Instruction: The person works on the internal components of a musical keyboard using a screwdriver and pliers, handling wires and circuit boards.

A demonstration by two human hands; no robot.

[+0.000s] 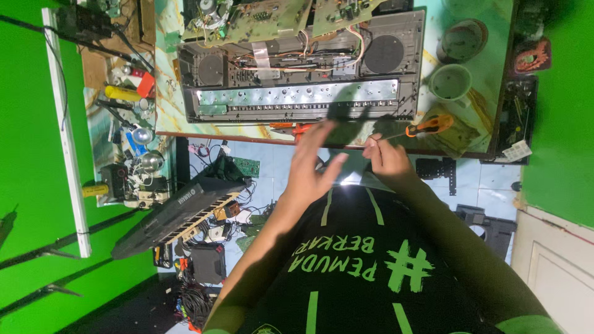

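My right hand (385, 156) hovers at the table's front edge, its fingers pinched on the thin metal shaft of an orange-handled screwdriver (429, 127). The handle lies over the table to the right. My left hand (311, 166) is raised beside it, blurred, holding nothing, with fingers apart. Just beyond both hands lies an opened electronic keyboard casing (297, 99). It has a long metal strip, two round speakers and loose circuit boards (260, 18) with wires on top.
Two round green-tinted containers (450, 81) stand on the marbled table (489, 55) at right. A cluttered side shelf (127, 124) holds tools at left. Another keyboard (179, 210) and tangled parts lie on the tiled floor below. Green walls flank both sides.
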